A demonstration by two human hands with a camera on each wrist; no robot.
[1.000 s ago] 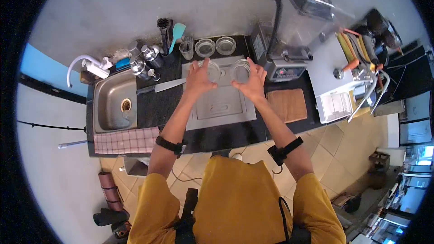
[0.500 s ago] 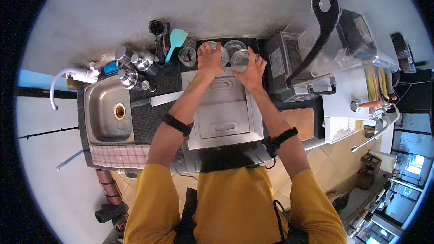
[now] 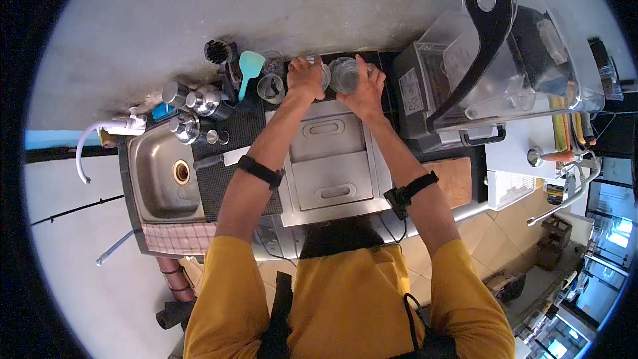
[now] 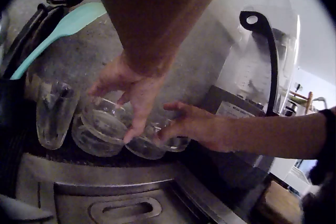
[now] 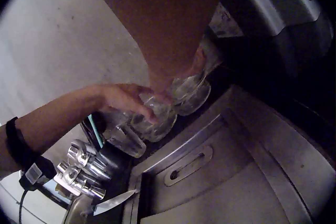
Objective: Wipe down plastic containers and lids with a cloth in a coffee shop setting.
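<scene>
My left hand [image 3: 306, 80] grips a clear glass dish from above at the counter's back edge. The left wrist view shows this dish [image 4: 105, 124], tilted, over another glass dish [image 4: 93, 144]. To its right, my right hand [image 3: 363, 95] curls thumb and fingers round a second clear dish [image 4: 177, 143], close against another glass dish [image 4: 144, 148]. In the right wrist view the right hand [image 5: 178, 74] partly hides the dishes [image 5: 194, 98]. A drinking glass [image 3: 271, 89] stands left of the left hand.
Behind the steel lidded panel [image 3: 332, 159] runs the dark strip with the dishes. A blender [image 3: 465, 80] stands at the right. Steel shakers [image 3: 193, 123], a turquoise spatula [image 3: 250, 66], a knife [image 3: 234, 156] and the sink [image 3: 156, 186] are on the left.
Both hands have moved back from above the steel panel to the rear dishes, carrying the glass dishes. The head view has shifted, so the blender looks larger and closer.
</scene>
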